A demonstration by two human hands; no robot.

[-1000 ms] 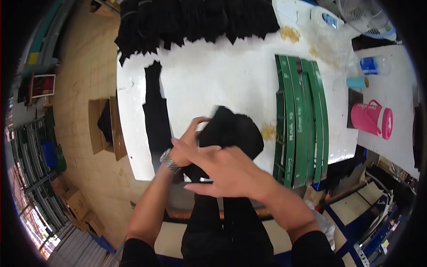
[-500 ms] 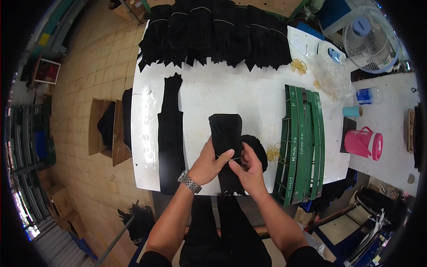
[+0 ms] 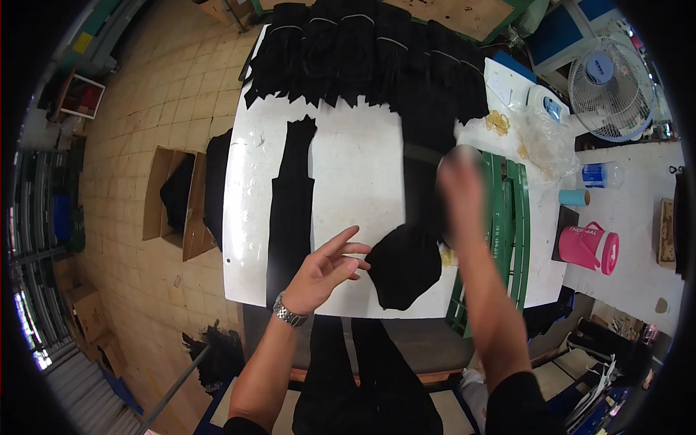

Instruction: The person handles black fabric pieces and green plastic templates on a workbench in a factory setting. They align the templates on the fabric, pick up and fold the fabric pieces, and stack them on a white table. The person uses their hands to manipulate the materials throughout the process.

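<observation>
My left hand (image 3: pixel 325 274), a metal watch on its wrist, hovers over the white table with fingers spread and nothing in them. Right of its fingertips lies a rounded black fabric piece (image 3: pixel 407 272). My right hand (image 3: pixel 462 190), smeared by motion, is at the right side of a blurred bundle of black fabric (image 3: pixel 422 185) with a band around it; its fingers are hidden, but the bundle moves along with it. That bundle's far end overlaps a row of similar banded black bundles (image 3: pixel 341 54) along the table's far side. A long black fabric strip (image 3: pixel 292 199) lies at left.
Green slatted racks (image 3: pixel 513 217) lie at right. Beyond them are yellow rubber bands (image 3: pixel 497 123), a clear plastic bag (image 3: pixel 545 141), a pink jug (image 3: pixel 589 246) and a fan (image 3: pixel 610 87). A cardboard box (image 3: pixel 194 225) with black fabric stands left of the table.
The banded bundle left the near middle and moved far and right with my right hand. My left hand let go of it, moved left and opened. The rounded black piece is now uncovered.
</observation>
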